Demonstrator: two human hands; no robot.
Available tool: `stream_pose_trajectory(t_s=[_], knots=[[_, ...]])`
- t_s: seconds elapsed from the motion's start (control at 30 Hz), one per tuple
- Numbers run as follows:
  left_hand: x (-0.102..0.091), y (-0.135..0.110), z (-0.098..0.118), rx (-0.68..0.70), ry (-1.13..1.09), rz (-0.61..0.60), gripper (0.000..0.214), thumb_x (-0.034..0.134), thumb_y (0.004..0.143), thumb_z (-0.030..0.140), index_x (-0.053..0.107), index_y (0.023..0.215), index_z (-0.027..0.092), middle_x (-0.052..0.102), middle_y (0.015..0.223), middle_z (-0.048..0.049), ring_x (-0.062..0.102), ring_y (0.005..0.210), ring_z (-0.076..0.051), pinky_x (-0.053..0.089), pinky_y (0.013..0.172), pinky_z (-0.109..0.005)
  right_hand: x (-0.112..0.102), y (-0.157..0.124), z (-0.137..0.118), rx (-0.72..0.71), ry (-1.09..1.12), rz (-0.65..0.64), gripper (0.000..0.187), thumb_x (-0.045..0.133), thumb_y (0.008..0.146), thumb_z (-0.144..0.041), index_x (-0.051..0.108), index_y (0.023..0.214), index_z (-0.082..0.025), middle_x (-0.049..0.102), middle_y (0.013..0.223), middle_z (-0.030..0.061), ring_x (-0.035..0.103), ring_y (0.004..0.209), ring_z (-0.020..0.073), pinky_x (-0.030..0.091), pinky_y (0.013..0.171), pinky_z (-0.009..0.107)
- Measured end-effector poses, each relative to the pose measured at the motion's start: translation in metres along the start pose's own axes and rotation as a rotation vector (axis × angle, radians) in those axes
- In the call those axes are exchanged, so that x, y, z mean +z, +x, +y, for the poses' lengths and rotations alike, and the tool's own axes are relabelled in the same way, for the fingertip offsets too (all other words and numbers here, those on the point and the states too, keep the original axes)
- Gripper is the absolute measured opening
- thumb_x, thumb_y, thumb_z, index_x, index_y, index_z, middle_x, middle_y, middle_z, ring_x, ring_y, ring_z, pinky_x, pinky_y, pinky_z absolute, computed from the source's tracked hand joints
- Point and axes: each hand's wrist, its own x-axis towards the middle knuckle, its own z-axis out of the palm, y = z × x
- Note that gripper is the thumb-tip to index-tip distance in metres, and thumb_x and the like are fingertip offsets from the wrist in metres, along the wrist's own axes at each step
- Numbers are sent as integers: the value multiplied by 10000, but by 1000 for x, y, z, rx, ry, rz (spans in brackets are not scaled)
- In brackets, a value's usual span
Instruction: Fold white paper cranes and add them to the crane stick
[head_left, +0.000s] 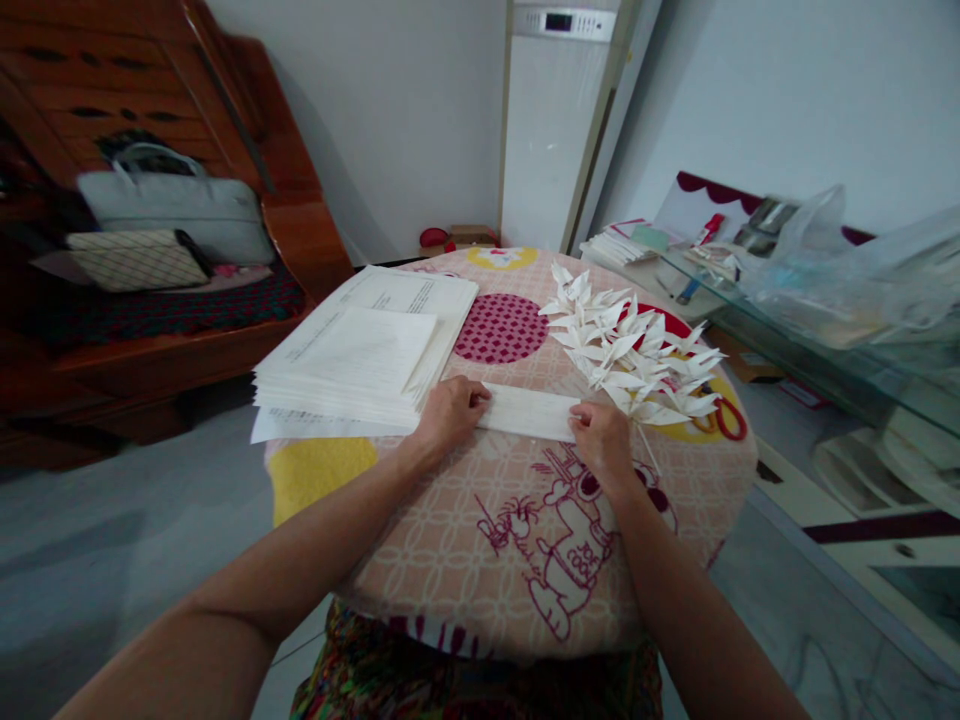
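A white strip of folded paper (pixel 529 412) lies across the middle of the cloth-covered round table (pixel 450 540). At its left end my left hand (pixel 455 408) grips it with fingers closed. My right hand (pixel 602 435) pinches the strip's right end, so the paper stretches between both hands. Left of my left hand is a thick stack of paper sheets (pixel 330 390), some printed, with a smaller blank sheet (pixel 367 345) on top. Beyond my right hand sits a cluster of folded white paper cranes (pixel 622 340).
Red-handled scissors (pixel 729 418) lie by the table's right edge. A glass-topped stand (pixel 825 370) with plastic bags (pixel 840 260) and papers is at the right. To the left, a wooden bench (pixel 292 220) holds a pale handbag (pixel 180 215). A tall white appliance (pixel 551 130) stands behind.
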Motion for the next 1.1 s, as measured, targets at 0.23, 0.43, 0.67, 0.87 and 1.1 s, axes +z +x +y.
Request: stream_pose_trajectory(t_s=[0.23,0.43,0.67,0.87,1.1], knots=[[16,9,-8,360,-82,-35,447,503,735,-28,745,1054,169,668,1248,-104,631,1158,-208,497,1025,-362,-2,0,-5,22,-37,-11,262,609,805,-177,804,980,-180,781,869,103,707,825,230,514,810,324],[14,8,-3,470,-24,-201,465,493,809,-16,742,1141,193,669,1293,-116,638,1191,-208,495,1038,-367,-6,-2,-8,21,-44,1,238,624,803,-188,811,948,-221,784,879,79,708,845,221,517,832,325],[7,-4,13,530,80,-296,429,562,923,114,686,1260,348,615,1409,-47,570,1289,-225,460,1095,-435,-15,-4,-10,94,-129,-25,217,658,809,-226,813,962,-230,780,917,96,701,879,252,508,820,347],[10,-4,12,607,253,-303,428,497,978,170,629,1343,351,565,1466,-49,546,1314,-238,477,1079,-424,-16,-11,-34,-187,-25,152,223,577,840,-151,779,936,-160,759,895,118,674,848,224,478,780,305],[8,-3,8,601,199,-305,408,490,984,195,632,1343,328,569,1462,-47,541,1328,-226,454,1108,-410,-1,0,-42,-79,165,-160,170,599,741,-86,744,706,-168,729,694,44,626,636,155,424,613,243]])
